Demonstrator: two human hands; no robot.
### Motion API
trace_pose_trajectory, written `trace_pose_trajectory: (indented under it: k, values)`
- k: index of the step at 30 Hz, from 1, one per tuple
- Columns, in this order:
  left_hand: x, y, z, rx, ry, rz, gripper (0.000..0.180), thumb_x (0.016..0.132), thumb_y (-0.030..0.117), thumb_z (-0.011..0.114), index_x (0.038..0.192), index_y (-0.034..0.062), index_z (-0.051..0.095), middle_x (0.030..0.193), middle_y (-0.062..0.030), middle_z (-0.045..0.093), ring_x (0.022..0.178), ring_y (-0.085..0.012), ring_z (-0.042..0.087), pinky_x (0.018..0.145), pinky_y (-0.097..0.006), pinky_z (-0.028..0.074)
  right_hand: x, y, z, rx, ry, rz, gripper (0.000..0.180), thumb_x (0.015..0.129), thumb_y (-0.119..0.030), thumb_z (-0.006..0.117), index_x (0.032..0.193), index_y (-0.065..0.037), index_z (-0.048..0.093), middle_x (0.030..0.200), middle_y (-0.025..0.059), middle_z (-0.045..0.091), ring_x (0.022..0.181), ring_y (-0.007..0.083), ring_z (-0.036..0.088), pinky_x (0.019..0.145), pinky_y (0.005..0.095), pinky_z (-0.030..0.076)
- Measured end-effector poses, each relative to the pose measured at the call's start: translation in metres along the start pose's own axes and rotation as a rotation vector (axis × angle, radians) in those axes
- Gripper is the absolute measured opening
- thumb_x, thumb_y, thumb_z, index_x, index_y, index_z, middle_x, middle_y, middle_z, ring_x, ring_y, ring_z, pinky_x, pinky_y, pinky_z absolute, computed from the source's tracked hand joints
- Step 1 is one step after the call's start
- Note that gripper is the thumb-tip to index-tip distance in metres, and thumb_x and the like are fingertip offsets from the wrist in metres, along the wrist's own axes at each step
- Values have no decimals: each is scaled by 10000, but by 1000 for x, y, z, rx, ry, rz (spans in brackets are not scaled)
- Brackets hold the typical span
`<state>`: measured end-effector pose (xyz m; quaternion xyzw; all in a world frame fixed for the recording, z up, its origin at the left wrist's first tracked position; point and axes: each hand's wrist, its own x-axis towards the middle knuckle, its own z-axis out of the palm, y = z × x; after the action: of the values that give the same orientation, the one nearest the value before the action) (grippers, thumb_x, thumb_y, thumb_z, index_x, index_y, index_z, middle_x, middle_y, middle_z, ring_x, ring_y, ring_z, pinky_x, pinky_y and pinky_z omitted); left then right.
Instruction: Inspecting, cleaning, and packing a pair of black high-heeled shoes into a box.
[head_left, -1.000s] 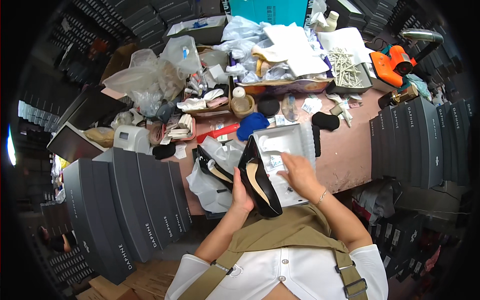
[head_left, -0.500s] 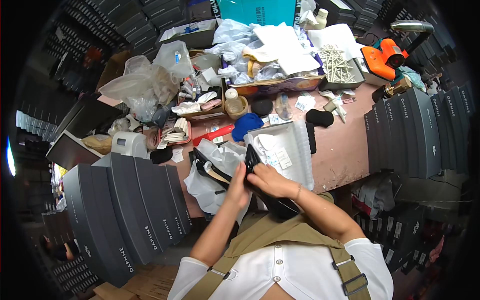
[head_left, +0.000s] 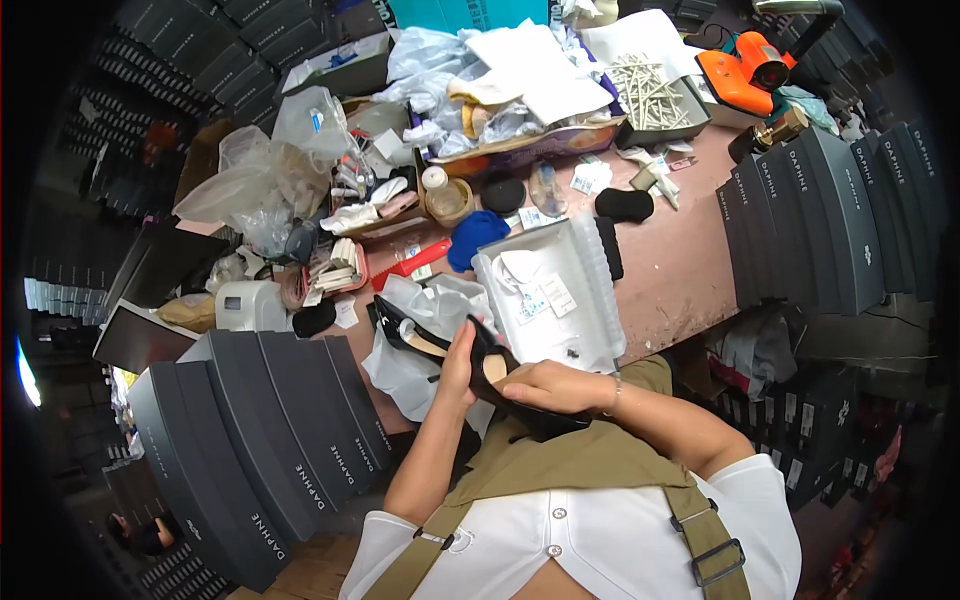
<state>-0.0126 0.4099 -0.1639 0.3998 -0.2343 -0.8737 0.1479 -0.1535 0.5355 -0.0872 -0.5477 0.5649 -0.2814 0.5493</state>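
Note:
Both hands hold one black high-heeled shoe (head_left: 492, 368) with a tan insole, close to my chest. My left hand (head_left: 458, 362) grips its toe end from the left. My right hand (head_left: 548, 386) lies over its rear part from the right. A second black shoe (head_left: 408, 335) lies on crumpled white tissue paper (head_left: 400, 370) just left of my left hand. An open white shoe box (head_left: 545, 295) lined with paper sits right behind my hands.
Rows of dark grey shoe boxes (head_left: 250, 420) stand at the lower left, with more of them (head_left: 830, 220) at the right. The pink table (head_left: 670, 260) carries plastic bags (head_left: 260, 180), a blue cloth (head_left: 475, 235), a black pad (head_left: 623, 204) and an orange tool (head_left: 745, 70).
The shoe was held upright over the white box a second ago. Both hands have since pulled it down toward my chest and turned it flatter.

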Motion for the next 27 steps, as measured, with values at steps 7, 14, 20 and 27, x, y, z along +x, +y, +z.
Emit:
trace_pose_trajectory:
  k: [7,14,20,27]
  values:
    - [16,4,30,73,-129,1,359,993,346,452,1216,67,485,983,-55,588,892,-157,594,773,-297,507,18,29,12,-497,460,72,271,855,-229,513,908,-8,660,1512,246,171,1378,473,165,1026,668,191]
    - [25,-9,1,65,114,-69,338,961,395,505,1149,117,544,1000,-66,623,889,-162,622,760,-330,526,61,46,23,-790,474,22,268,789,-249,556,760,-23,697,1348,312,408,1304,471,328,999,711,174]
    - [2,-11,20,52,-26,-9,406,982,318,494,1243,8,484,1098,-67,583,979,-130,574,837,-274,478,34,37,32,-647,385,176,259,794,-236,565,805,-1,675,1215,272,509,1191,447,439,967,690,251]
    - [9,-3,21,50,-128,30,385,999,328,440,1267,53,481,1148,-56,582,1003,-128,579,866,-280,474,40,43,20,-327,372,26,334,879,-215,471,887,96,592,1528,273,22,1408,446,90,1056,654,164]
